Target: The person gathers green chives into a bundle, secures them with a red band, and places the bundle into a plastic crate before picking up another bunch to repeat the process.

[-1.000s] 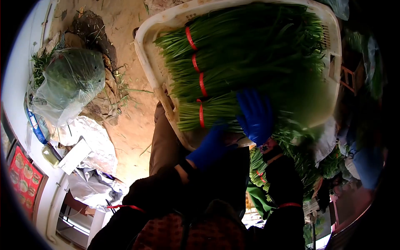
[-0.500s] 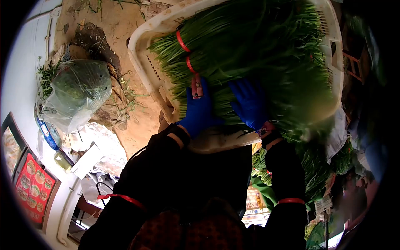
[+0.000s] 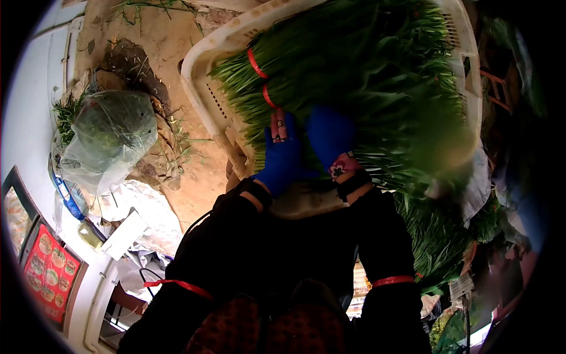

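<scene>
Bunches of long green leaves that look like garlic chives (image 3: pixel 354 71) fill a white plastic basket (image 3: pixel 203 65). Red ties (image 3: pixel 256 64) band two of them near their stem ends. My left hand (image 3: pixel 281 156), in a blue glove with two fingertips bare, lies on the stems just below the lower tie, fingers stretched out. Close beside it on the right, my right hand (image 3: pixel 331 134), also blue-gloved, rests on the leaves with its back towards me. Its fingers are dark and turned away, so their grip is hidden.
At the left stands a clear plastic bag (image 3: pixel 112 130) of greens on the brown ground. More green bunches (image 3: pixel 439 242) lie below the basket at the right. A red picture poster (image 3: pixel 52 268) hangs at lower left. A blurred patch covers the basket's right side.
My right hand has moved left, closer to my left hand, and its spread fingers have turned out of sight. My left hand stays almost in place on the stems.
</scene>
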The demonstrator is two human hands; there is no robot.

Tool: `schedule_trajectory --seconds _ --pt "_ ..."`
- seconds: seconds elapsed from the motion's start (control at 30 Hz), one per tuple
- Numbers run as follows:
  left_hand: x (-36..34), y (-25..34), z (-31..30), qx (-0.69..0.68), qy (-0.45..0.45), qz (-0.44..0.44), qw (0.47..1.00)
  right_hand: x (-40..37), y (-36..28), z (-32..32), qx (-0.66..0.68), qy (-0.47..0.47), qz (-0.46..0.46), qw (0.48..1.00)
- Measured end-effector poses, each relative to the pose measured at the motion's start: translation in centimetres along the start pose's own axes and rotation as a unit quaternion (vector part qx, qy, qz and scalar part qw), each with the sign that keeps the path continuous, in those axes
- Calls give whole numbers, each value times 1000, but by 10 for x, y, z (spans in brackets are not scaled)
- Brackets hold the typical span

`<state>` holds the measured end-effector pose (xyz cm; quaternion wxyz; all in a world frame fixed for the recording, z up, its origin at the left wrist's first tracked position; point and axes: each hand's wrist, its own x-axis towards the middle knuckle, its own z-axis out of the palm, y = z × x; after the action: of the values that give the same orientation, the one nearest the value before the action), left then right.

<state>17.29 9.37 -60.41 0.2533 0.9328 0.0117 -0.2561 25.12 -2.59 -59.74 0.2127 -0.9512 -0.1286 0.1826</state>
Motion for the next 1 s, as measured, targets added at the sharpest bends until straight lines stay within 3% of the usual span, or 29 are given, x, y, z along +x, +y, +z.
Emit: schedule_trajectory --seconds 0.1,0.3,0.37,0.43,0.47,0.5,0.53,0.57,0.6,0.63,0.67,0.73,0.77,0.8,0.83,0.87,0.9,0.93,1.0 --pt "0 -4 4 -13 7 8 1000 8 -1 5 -36 -52 -9 998" --pt "1 -1 -7 7 -24 13 1000 10 2 -13 36 -37 47 998" --pt "0 3 -14 9 -42 11 999 -4 22 -30 -64 122 127 982" --pt "1 7 -18 16 -59 0 998 -36 38 -80 79 177 117 974" --pt "-1 5 -19 14 -64 14 998 -58 29 -111 131 256 98 953" --pt "-4 -3 -21 18 -57 -3 998 -95 32 -133 187 155 163 956" --pt "2 8 -17 14 -63 13 998 -174 51 -127 315 84 202 923" --pt "2 5 -17 23 -70 28 997 -207 52 -131 425 -50 318 846" --pt "3 2 -18 33 -73 40 996 -260 68 -93 494 -84 275 821" --pt "1 0 -20 32 -79 60 995 -307 66 -67 68 -63 140 986" --pt "2 -2 -25 40 -110 48 992 -315 54 -72 -151 -343 183 909" --pt "9 -6 -25 60 -134 45 988 -304 63 -69 -30 -264 236 935" --pt "8 -11 -23 52 -122 55 990 -300 63 -62 57 -54 252 965" --pt "7 -13 -23 43 -111 69 991 -277 59 -65 288 81 346 889" --pt "7 -1 -29 52 -109 82 989 -243 49 -80 403 219 369 808" --pt "1 21 -39 63 -42 154 985 -247 60 -76 425 161 381 805" --pt "1 43 -45 73 24 226 971 -215 62 -51 424 380 265 778" --pt "2 60 -45 78 24 234 969 -197 57 -65 395 354 286 798" --pt "2 88 -42 113 38 319 940 -169 57 -65 321 397 295 808"
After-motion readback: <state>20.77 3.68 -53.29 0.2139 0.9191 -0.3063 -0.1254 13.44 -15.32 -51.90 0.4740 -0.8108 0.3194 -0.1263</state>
